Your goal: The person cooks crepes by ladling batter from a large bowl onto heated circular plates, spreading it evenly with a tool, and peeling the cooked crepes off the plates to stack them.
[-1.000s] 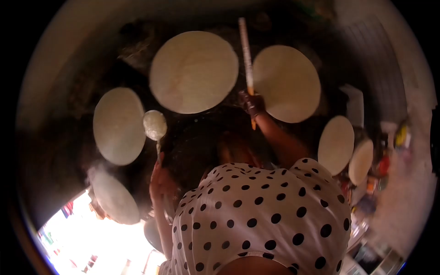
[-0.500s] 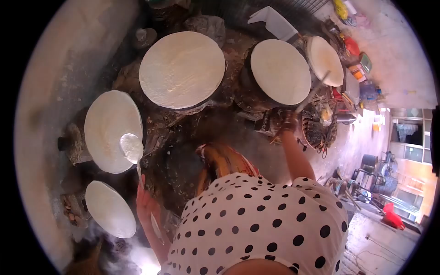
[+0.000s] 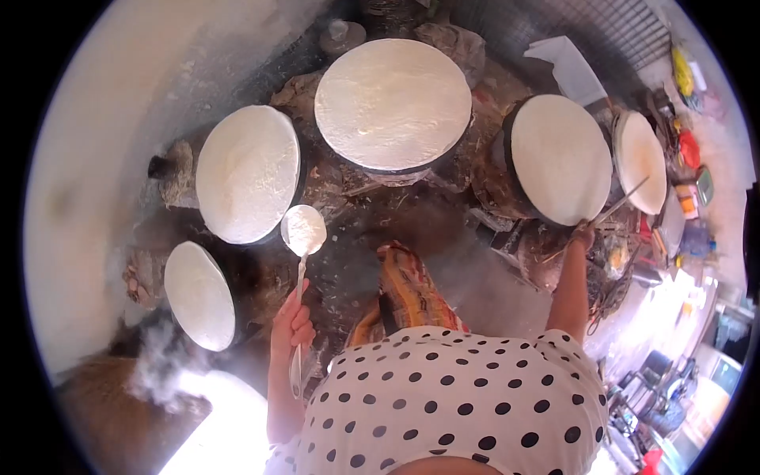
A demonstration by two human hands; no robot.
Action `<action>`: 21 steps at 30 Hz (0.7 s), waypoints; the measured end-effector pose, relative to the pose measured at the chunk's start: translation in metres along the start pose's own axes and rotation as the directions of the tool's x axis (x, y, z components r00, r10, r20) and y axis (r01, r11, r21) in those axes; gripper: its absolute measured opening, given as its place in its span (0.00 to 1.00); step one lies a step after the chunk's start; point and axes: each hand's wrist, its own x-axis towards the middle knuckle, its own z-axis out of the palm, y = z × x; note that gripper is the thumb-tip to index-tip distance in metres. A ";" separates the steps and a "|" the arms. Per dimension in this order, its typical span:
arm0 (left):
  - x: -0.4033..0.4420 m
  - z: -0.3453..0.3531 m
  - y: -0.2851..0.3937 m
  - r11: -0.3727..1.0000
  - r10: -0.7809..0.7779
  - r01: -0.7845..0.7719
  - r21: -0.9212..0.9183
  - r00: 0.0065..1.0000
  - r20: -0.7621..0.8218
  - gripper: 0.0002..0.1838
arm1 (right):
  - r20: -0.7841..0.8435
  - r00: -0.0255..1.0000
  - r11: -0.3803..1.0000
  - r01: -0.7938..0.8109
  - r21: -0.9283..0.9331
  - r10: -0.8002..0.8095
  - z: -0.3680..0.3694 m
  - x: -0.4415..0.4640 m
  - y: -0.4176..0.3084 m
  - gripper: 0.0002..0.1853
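Note:
My left hand (image 3: 293, 323) grips the handle of a ladle (image 3: 304, 230), whose round bowl shows white batter. The bowl is at the lower right edge of the left griddle, which is covered by a pale round pancake (image 3: 247, 176). On the right, my right hand (image 3: 583, 235) is closed round a long thin stick (image 3: 622, 199) that slants up to the right. That hand is at the lower edge of another griddle with a round pancake (image 3: 562, 161). The stick's far end overlaps a stack of flat round pancakes (image 3: 640, 158).
A large pancake (image 3: 393, 104) covers the middle griddle, and a smaller white round (image 3: 199, 296) lies at lower left. Steam (image 3: 154, 372) rises below it. A white sheet (image 3: 571, 71) stands at upper right. Bags and containers line the right wall.
The view has turned, shifting the griddles rightward. My left hand has drawn the ladle off the left pancake to its edge. My right hand keeps the stick near the right griddle.

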 end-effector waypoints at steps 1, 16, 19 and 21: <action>-0.003 0.001 -0.003 1.000 0.001 -0.001 -0.031 1.000 -0.006 0.19 | 0.076 0.994 0.855 0.107 -0.508 -0.079 -0.048 -0.046 -0.014 0.32; -0.093 -0.035 0.008 0.878 0.307 -0.283 -0.385 0.952 0.003 0.21 | -0.038 0.844 -0.103 -0.020 0.995 -0.535 -0.259 -0.218 -0.299 0.18; -0.094 -0.054 -0.005 0.854 0.328 -0.347 -0.389 0.938 -0.116 0.21 | -0.149 0.852 -0.085 0.123 0.989 -0.502 -0.212 -0.185 -0.326 0.22; -0.084 -0.074 -0.018 0.820 0.298 -0.332 -0.467 0.943 -0.147 0.19 | -0.328 0.815 -0.067 0.338 0.939 -0.478 -0.209 -0.186 -0.348 0.24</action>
